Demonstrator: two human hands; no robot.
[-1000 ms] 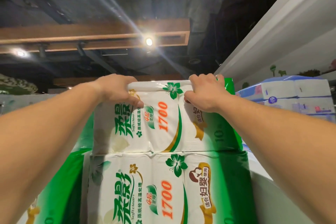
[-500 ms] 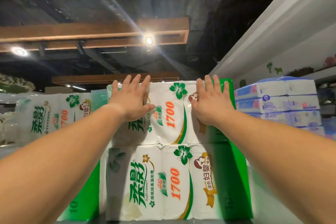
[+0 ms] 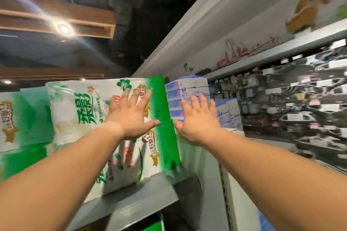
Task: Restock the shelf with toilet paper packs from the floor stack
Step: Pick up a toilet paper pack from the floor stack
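Two green-and-white toilet paper packs stand stacked on the grey top shelf (image 3: 131, 200): the upper pack (image 3: 78, 107) on the lower pack (image 3: 163, 155). My left hand (image 3: 129, 118) is in front of the upper pack with straight, spread fingers; whether it touches the pack I cannot tell. My right hand (image 3: 195, 120) is open too, held in the air just right of the stack, in front of blue tissue packs. Neither hand holds anything.
More green packs (image 3: 20, 118) stand to the left on the same shelf. Blue-and-white tissue packs (image 3: 187, 88) are stacked to the right. A white bulkhead (image 3: 216, 24) runs overhead at right. Blurred shelves of small goods (image 3: 300, 99) fill the far right.
Both hands went from gripping the upper pack's top edge to flat palms. My view has swung right, and my right hand has come off the pack.
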